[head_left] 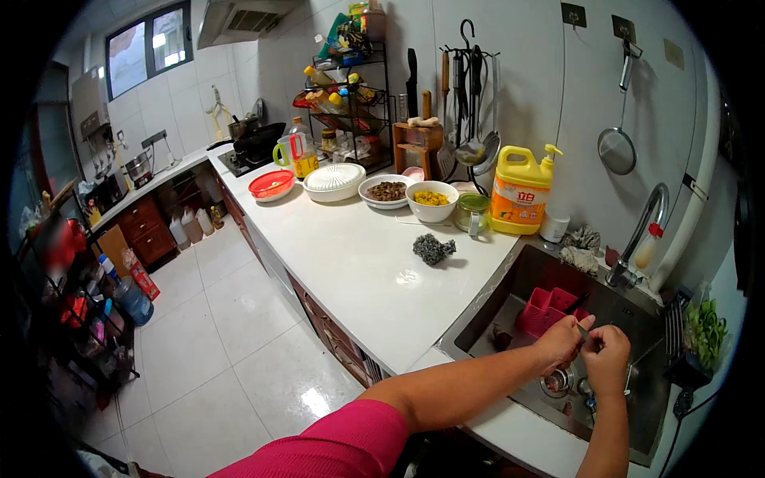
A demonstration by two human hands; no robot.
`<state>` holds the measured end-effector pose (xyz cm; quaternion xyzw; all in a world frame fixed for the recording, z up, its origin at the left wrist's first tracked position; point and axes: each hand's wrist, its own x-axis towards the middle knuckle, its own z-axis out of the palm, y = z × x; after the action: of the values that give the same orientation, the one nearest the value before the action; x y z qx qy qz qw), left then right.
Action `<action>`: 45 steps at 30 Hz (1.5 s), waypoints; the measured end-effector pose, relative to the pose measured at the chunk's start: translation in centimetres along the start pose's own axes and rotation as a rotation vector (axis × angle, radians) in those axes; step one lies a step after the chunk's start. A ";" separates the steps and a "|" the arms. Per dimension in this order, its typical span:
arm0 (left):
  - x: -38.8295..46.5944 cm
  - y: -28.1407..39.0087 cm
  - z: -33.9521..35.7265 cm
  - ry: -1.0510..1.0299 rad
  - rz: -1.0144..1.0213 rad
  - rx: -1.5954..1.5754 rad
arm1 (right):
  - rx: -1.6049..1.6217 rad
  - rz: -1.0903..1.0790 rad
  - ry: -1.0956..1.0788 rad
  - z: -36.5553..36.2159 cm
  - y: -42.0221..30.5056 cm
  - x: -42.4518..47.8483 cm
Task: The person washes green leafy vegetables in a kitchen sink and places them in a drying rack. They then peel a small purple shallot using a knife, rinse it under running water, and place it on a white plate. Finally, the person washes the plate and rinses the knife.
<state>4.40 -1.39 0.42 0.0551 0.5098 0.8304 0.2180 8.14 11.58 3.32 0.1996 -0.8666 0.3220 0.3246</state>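
Observation:
Both my hands are over the steel sink, close together with fingertips nearly meeting. My left hand is closed around a small thin grey-green piece, too small to name. The fingers of my right hand pinch at the same piece from the other side. Just behind the left hand, a pink plastic basket stands in the sink with a dark handle leaning in it. A dark reddish scrap lies on the sink floor. Below my hands is the drain, with reddish bits in it.
A curved faucet rises behind the sink. On the white counter are a steel-wool scourer, a yellow detergent jug, a glass jar, a bowl of yellow food and several dishes. Bagged greens stand at right.

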 end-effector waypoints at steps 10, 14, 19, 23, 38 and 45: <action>1.2 -0.9 -0.4 -0.153 0.048 0.049 | 0.035 0.084 0.008 -0.1 2.6 -0.2; 0.5 0.7 -1.5 -0.223 -0.180 -0.197 | 0.369 0.364 -0.004 0.5 1.5 0.7; -0.3 2.0 -0.9 -0.389 -0.155 -0.329 | 0.849 0.645 -0.040 -1.1 1.3 0.9; -0.5 2.2 -0.9 -0.406 -0.108 -0.378 | 1.055 0.710 0.054 -2.3 1.1 0.9; -0.5 2.2 -1.3 -0.351 0.001 -0.318 | 0.818 0.709 -0.005 -2.8 2.2 0.6; -0.3 2.0 -0.9 -0.322 0.113 -0.257 | 0.737 0.595 0.063 -2.4 2.0 0.7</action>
<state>3.80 -3.07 1.77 0.1873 0.3546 0.8799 0.2550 7.56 14.59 4.32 0.0346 -0.7037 0.6932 0.1520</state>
